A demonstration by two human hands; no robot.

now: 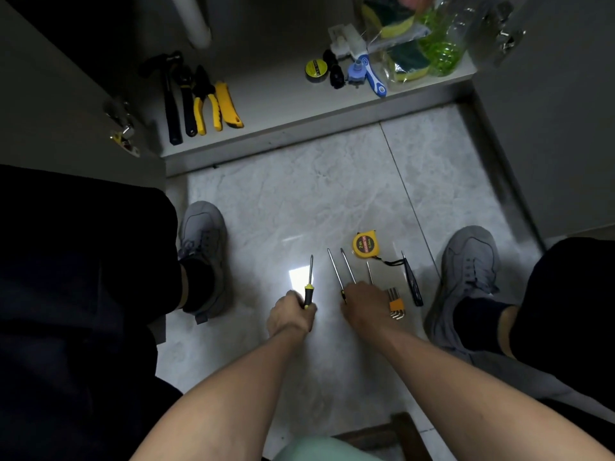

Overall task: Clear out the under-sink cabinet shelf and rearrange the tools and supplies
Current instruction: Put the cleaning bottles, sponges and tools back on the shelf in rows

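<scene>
On floor: four screwdrivers (347,270), perhaps; left hand (290,313) grips one.

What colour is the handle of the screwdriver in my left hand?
Black with a yellow collar, seen in the head view on the screwdriver gripped by the left hand.

A home, at an open under-sink cabinet; a white drain pipe (196,24) drops into the far left of its shelf (283,94); bagged sponges (396,38) and a green-tinted bottle (439,51) sit far right; pale marble floor tiles (299,201) lie nearer; door hinges (123,128) flank the opening.
</scene>
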